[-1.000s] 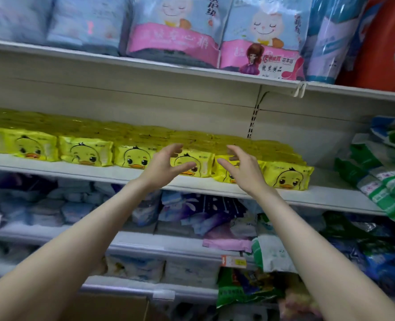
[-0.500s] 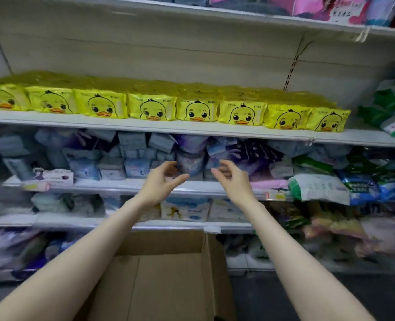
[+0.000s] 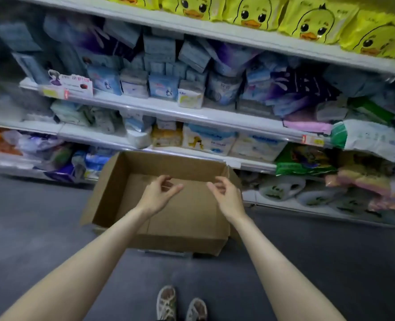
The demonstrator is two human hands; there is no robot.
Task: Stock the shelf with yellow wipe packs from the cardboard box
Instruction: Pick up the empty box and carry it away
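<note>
The open brown cardboard box [image 3: 168, 164] sits on the dark grey floor [image 3: 41, 216], close to the low shelves. No yellow pack shows inside it, only its bare brown bottom. So one thing that could go wrong is a wasted reach: the hands may go down for a pack that is not there. The box also looks light with nothing in it, so a bump on a flap could push it away or tip it. The yellow wipe packs with duck faces [image 3: 312, 22] stand in a row on the white top shelf [image 3: 238, 37], right at its front edge and high above the box. A careless knock up there could make one slide off. Both bare arms stretch forward and down. The left hand [image 3: 159, 193] hangs over the middle of the box. The right hand [image 3: 224, 193] hangs over its right side, near the right wall. The two palms face each other with a gap between them. The fingers on both hands are loosely curled and hold nothing. Neither hand seems to touch the box.
</note>
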